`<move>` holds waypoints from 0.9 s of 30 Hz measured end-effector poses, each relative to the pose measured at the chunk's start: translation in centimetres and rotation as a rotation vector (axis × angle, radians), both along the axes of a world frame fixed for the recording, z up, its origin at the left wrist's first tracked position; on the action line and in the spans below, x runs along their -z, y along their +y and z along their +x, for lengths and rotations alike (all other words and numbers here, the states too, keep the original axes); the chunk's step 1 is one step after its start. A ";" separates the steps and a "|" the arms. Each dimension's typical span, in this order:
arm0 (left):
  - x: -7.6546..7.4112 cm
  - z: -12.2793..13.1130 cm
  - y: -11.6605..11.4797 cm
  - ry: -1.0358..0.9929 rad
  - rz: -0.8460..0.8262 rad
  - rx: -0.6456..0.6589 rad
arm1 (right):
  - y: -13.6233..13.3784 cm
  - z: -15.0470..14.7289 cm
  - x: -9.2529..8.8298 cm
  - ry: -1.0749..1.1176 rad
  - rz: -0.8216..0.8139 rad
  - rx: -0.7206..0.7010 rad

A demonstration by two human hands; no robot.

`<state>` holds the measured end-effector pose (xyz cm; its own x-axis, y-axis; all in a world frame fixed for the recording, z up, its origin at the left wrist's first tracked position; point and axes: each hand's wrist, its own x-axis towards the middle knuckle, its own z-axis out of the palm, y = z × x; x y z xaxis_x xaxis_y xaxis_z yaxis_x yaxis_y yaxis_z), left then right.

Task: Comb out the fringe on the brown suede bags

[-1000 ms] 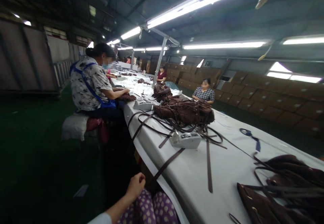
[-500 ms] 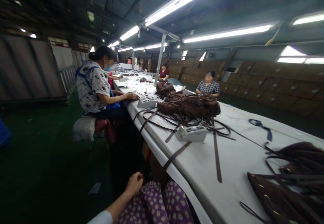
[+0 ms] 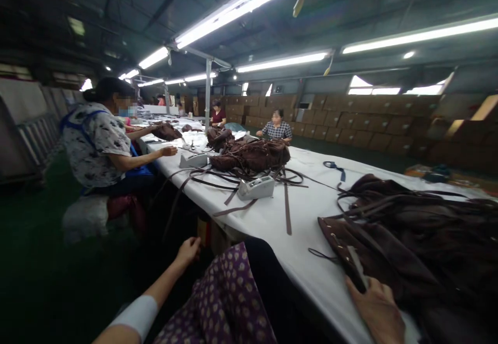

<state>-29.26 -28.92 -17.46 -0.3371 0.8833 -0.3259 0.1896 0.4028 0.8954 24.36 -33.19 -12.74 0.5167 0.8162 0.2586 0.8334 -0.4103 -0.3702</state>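
The left hand (image 3: pixel 188 250), low and left of centre, has its fingers curled in. A tape holder (image 3: pixel 256 188) sits mid-frame on the white table (image 3: pixel 307 217). At lower right, the right hand (image 3: pixel 375 302) grips a flat grey-and-black thing (image 3: pixel 357 266) by a brown bag (image 3: pixel 408 245).

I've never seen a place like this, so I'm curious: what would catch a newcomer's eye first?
Probably the heap of dark brown bags on the white table at the right, where the person's right hand grips a slim grey-and-black tool. Then the brown bag pile farther along, a grey tape dispenser in front, and fluorescent lights overhead.
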 end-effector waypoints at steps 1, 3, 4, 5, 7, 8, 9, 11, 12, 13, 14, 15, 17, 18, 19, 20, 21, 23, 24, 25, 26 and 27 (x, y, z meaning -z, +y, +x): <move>-0.8 0.5 0.5 -0.055 0.005 -0.012 | -0.2 0.0 -0.2 -0.014 -0.016 -0.002; -2.4 1.3 1.5 -0.167 0.031 -0.021 | -0.6 -0.1 -0.6 -0.042 -0.037 0.001; -3.3 1.7 1.9 -0.216 0.049 -0.015 | -0.8 -0.1 -0.8 -0.050 -0.038 0.006; -4.2 2.0 2.2 -0.256 0.066 -0.002 | -0.9 -0.1 -1.0 -0.052 -0.035 0.009; -5.9 2.7 2.5 -0.292 0.081 0.038 | -1.0 0.1 -1.2 -0.040 -0.024 0.004; -6.7 3.0 2.6 -0.288 0.081 0.061 | -1.1 0.3 -1.2 -0.027 -0.021 0.002; -7.4 3.4 2.6 -0.272 0.078 0.082 | -1.1 0.5 -1.2 -0.015 -0.016 -0.002; -8.5 4.2 2.9 -0.220 0.079 0.122 | -0.9 1.0 -1.1 0.004 -0.004 -0.002; -8.8 4.6 3.1 -0.191 0.087 0.139 | -0.8 1.2 -1.0 0.005 0.007 0.004; -9.0 5.0 3.5 -0.162 0.099 0.153 | -0.7 1.3 -0.9 0.004 0.020 0.005; -9.0 5.3 4.0 -0.137 0.114 0.165 | -0.6 1.4 -0.8 0.002 0.032 0.004; -9.0 5.7 4.7 -0.114 0.131 0.178 | -0.5 1.4 -0.8 0.001 0.039 0.003; -8.6 6.5 6.2 -0.079 0.170 0.209 | -0.1 1.2 -0.8 0.002 0.042 0.008; -8.3 6.9 7.0 -0.068 0.191 0.230 | 0.1 1.2 -0.9 0.004 0.037 0.008; -8.0 7.3 7.8 -0.060 0.212 0.253 | 0.4 1.1 -0.9 0.002 0.037 0.008; -7.8 7.8 8.5 -0.054 0.233 0.279 | 0.7 1.0 -0.9 -0.002 0.043 0.009; -7.5 8.3 9.3 -0.051 0.253 0.304 | 1.0 1.0 -0.8 -0.006 0.052 0.008; -7.2 9.4 10.7 -0.044 0.292 0.361 | 1.6 1.2 -0.3 -0.010 0.072 0.009; -7.1 10.2 11.4 -0.019 0.322 0.391 | 1.9 1.5 0.1 -0.014 0.083 0.008; -7.0 11.0 12.1 0.023 0.358 0.419 | 2.2 1.7 0.6 -0.020 0.091 0.001; -6.9 12.0 12.8 0.081 0.393 0.449 | 2.5 2.1 1.1 -0.029 0.100 -0.006; -6.8 13.2 13.5 0.148 0.426 0.480 | 2.8 2.4 1.7 -0.043 0.113 -0.009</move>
